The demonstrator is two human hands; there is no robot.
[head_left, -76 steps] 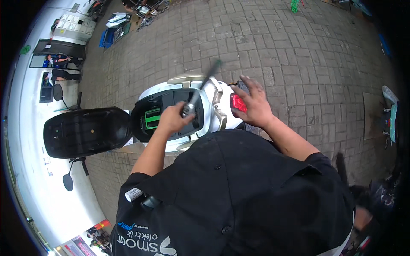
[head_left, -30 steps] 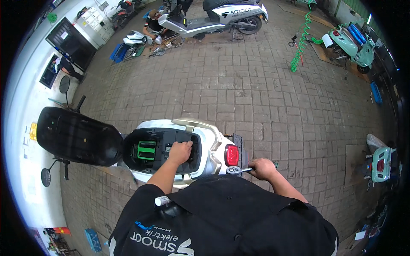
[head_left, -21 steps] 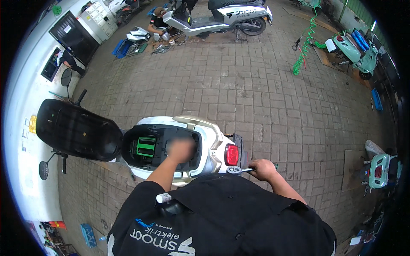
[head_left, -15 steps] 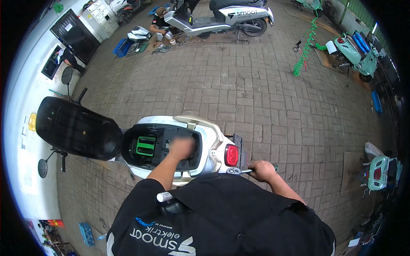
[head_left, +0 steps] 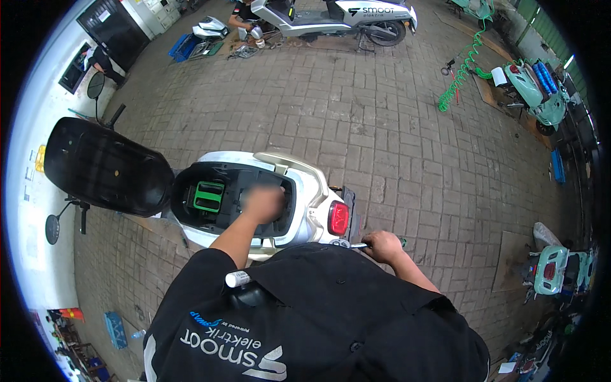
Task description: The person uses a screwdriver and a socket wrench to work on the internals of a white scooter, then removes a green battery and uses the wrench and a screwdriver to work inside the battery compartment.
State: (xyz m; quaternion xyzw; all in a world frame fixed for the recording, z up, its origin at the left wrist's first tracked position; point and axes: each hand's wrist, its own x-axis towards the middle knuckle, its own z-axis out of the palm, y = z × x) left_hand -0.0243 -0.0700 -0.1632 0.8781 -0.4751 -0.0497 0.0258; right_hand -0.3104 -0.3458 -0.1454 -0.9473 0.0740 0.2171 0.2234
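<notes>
A white scooter [head_left: 223, 239] stands before me with its black seat [head_left: 105, 169] tipped up and forward. My left hand [head_left: 262, 202] reaches into the black under-seat compartment [head_left: 238, 175], over its rear part. It is blurred, so its fingers and anything in them cannot be made out. Towards the front of that compartment sits a green-framed handle piece [head_left: 208, 196]. My right hand [head_left: 383, 246] is closed around a silver-shafted tool [head_left: 360, 245] beside the scooter's rear, below the red tail light [head_left: 338, 218]. A green bit shows past the knuckles; the tool's exact kind is unclear.
Across the brick paving, a person [head_left: 245, 19] crouches at a grey-white scooter [head_left: 318, 25]. Another person [head_left: 102, 63] is by the left wall. A green coiled hose [head_left: 461, 79] hangs at the upper right. Mint scooters [head_left: 538, 95] stand along the right side.
The view has shifted slightly, so the scooter and both hands appear a little higher and further left. My left hand remains in the compartment and my right hand stays on the tool.
</notes>
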